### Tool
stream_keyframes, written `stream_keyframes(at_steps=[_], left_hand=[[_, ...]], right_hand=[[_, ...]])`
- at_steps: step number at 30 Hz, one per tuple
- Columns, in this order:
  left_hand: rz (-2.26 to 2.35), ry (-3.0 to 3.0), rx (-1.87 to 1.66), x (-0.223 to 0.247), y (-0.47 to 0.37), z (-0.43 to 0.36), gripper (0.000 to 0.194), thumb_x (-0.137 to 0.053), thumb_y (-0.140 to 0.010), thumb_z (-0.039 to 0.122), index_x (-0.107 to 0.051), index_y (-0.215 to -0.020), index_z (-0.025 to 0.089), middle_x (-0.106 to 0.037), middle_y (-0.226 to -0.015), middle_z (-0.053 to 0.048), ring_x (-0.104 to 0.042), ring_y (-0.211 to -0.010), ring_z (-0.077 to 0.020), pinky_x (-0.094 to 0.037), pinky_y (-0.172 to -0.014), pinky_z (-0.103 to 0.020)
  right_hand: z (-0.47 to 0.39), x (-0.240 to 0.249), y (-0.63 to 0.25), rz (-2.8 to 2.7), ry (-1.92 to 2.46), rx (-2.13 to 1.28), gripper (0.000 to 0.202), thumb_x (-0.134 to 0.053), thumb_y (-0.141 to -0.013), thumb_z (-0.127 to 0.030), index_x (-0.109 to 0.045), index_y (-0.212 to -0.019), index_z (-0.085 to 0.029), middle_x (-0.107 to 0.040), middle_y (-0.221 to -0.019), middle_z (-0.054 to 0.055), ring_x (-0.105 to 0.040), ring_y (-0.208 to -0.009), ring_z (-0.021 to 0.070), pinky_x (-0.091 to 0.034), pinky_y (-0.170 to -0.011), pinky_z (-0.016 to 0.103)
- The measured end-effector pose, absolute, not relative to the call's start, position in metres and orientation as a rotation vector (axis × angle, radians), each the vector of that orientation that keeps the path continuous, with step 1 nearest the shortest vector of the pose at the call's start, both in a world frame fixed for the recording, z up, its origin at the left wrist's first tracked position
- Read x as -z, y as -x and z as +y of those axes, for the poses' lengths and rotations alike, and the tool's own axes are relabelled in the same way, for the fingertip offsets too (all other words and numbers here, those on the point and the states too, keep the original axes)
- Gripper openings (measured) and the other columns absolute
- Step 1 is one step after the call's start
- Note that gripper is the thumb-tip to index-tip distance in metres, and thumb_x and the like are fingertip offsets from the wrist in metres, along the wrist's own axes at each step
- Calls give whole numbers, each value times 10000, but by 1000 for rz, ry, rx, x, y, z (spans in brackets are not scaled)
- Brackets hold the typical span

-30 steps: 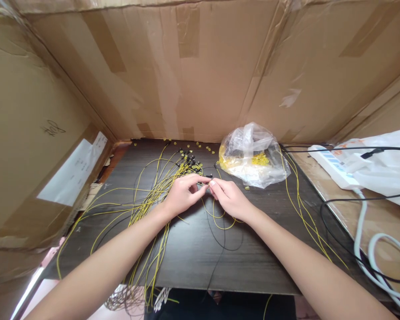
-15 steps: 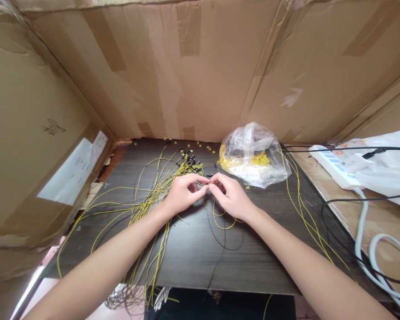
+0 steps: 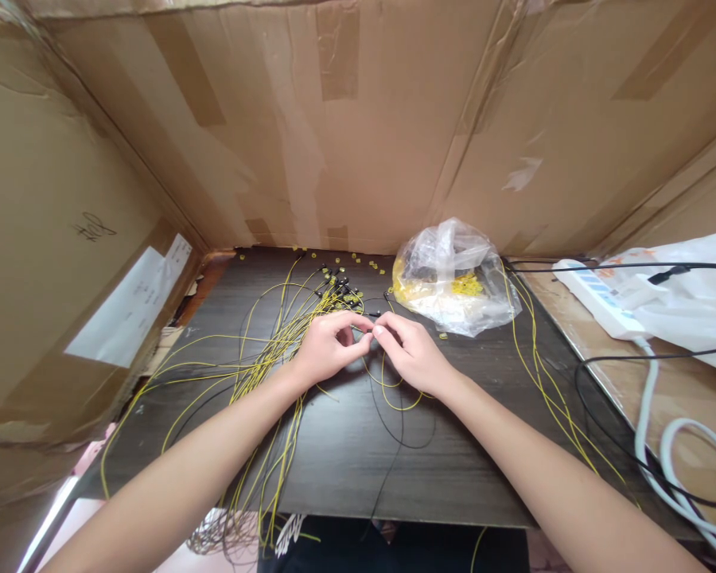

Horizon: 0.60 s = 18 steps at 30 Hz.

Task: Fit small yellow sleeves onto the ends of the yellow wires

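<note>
Both hands meet fingertip to fingertip above the middle of a dark tabletop [image 3: 340,446]. My left hand [image 3: 329,346] is pinched round something small at the end of a thin wire. My right hand [image 3: 410,350] pinches at the same spot, and its fingertips hide most of the piece. Yellow and black wires [image 3: 387,382] hang in loops below the fingers. Beside my left hand lies a bundle of yellow wires [image 3: 268,358], whose black ends [image 3: 341,290] gather behind the hands among small yellow pieces [image 3: 373,264].
A clear plastic bag [image 3: 447,278] with yellow pieces stands behind my right hand. Cardboard walls [image 3: 394,127] rise at the back and left. On the right are a white power strip [image 3: 602,302], a pale cable [image 3: 644,398], black cords and a white bag [image 3: 704,294].
The fingertips of my right hand have shifted slightly against those of my left, and the small piece between them is now more hidden. Nothing else has visibly moved.
</note>
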<state>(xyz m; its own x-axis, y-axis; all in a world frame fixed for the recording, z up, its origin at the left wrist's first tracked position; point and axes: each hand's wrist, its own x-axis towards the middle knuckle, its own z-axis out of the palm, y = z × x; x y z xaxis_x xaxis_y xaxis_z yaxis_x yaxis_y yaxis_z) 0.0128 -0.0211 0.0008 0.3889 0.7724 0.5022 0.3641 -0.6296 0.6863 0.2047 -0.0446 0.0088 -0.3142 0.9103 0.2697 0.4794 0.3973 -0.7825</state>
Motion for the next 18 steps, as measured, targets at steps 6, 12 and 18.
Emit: stream_keyframes(at_steps=[6, 12, 18], left_hand=[[981, -2142, -1164, 0, -13, -21, 116, -730, -851, 217, -779, -949, 180, -683, -663, 18, -547, -513, -81, -455, -555, -210], [969, -2162, -1158, 1, -12, -21, 122, -716, -890, 240, -779, -979, 183, -714, -745, -5, -553, -535, -82, -464, -572, -222], [970, -2125, -1162, 0, -14, -21, 119, -711, -893, 231, -786, -971, 182, -729, -765, -12, -541, -535, -79, -452, -567, -215]], right_hand=[[-45, -10, -206, -1906, 1173, -804, 158, -504, -979, -312, -561, -879, -203, -589, -774, 7, -516, -684, 155, -387, -647, 285], [-45, -10, -206, -1933, 1171, -800, 261, -444, -1021, -346, -584, -862, -192, -571, -738, -2, -500, -657, 146, -364, -637, 282], [-44, -11, -206, -1925, 1182, -800, 301, -434, -1028, -352, -591, -830, -189, -566, -723, -4, -501, -662, 145, -359, -645, 281]])
